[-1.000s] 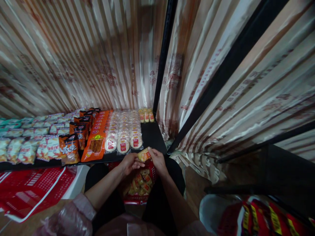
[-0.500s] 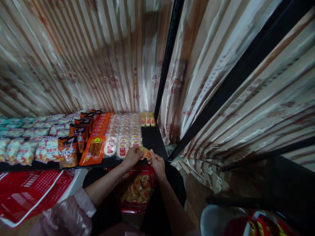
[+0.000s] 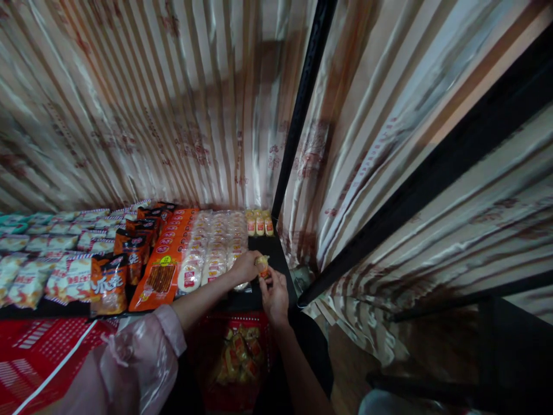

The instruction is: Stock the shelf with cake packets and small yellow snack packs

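Note:
Between my two hands is a small yellow wrapped snack (image 3: 262,266) with a red-orange label, turned upright over the right end of the shelf. My left hand (image 3: 245,268) grips its upper left side with closed fingers. From below, my right hand (image 3: 275,294) pinches its lower end. Several matching yellow snacks (image 3: 259,223) stand in a row at the shelf's back right corner. More of them lie loose in a red basket (image 3: 216,346) between my knees. Rows of round white packaged cakes (image 3: 190,274) are left of my hands.
Farther left on the black shelf (image 3: 276,245) are an orange snack packet (image 3: 162,271), black-and-orange bags (image 3: 109,283) and white bags (image 3: 30,282). A second red basket (image 3: 26,357) is at lower left. Black posts (image 3: 302,109) and a pleated curtain (image 3: 194,104) border the shelf.
The snack has gone from lying slantwise to upright, and both hands have moved slightly forward over the shelf. The camera view has shifted a little.

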Tool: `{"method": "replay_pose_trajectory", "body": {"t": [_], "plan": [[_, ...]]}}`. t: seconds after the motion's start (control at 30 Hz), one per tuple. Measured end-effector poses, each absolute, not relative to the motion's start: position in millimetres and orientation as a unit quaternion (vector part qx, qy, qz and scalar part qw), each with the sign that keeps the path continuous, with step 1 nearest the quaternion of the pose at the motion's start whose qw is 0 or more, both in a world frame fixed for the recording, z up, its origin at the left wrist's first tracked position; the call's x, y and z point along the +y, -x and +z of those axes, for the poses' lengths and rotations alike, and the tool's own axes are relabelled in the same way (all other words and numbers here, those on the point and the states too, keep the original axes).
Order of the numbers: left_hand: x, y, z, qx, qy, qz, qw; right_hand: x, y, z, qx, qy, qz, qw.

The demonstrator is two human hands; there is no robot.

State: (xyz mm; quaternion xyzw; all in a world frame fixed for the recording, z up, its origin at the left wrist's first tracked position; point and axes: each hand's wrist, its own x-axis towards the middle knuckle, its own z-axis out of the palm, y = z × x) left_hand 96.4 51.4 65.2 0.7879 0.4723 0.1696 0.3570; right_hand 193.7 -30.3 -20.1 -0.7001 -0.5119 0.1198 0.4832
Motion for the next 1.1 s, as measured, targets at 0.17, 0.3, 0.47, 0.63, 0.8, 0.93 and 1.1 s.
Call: {"method": "replay_pose_trajectory", "body": {"t": [0.17,0.3,0.47,0.63,0.8,0.93,1.1], "plan": [[68,-108,63,0.466,-0.804,0.164,0.332,-10,-197,-26,-0.509,0.715,0.113,0.466],[80,-115,64,0.480,-0.799,0.159,0.325,8,-198,-32,-0.485,0.723,0.144,0.470],[79,-118,64,0.487,-0.781,0.220,0.323,31,-200,-38,-0.467,0.716,0.136,0.501],[69,-113,56,0.447,-0.826,0.198,0.281,57,-203,-36,-0.484,0.727,0.123,0.472],[75,-106,50,0.416,-0.871,0.173,0.198,79,-202,-34,-0.480,0.746,0.114,0.449],[82,-103,53,0.418,-0.881,0.152,0.163,91,-201,-34,-0.474,0.744,0.110,0.457],[89,-101,52,0.433,-0.881,0.129,0.139,103,-200,-32,-0.453,0.746,0.127,0.471]]}}
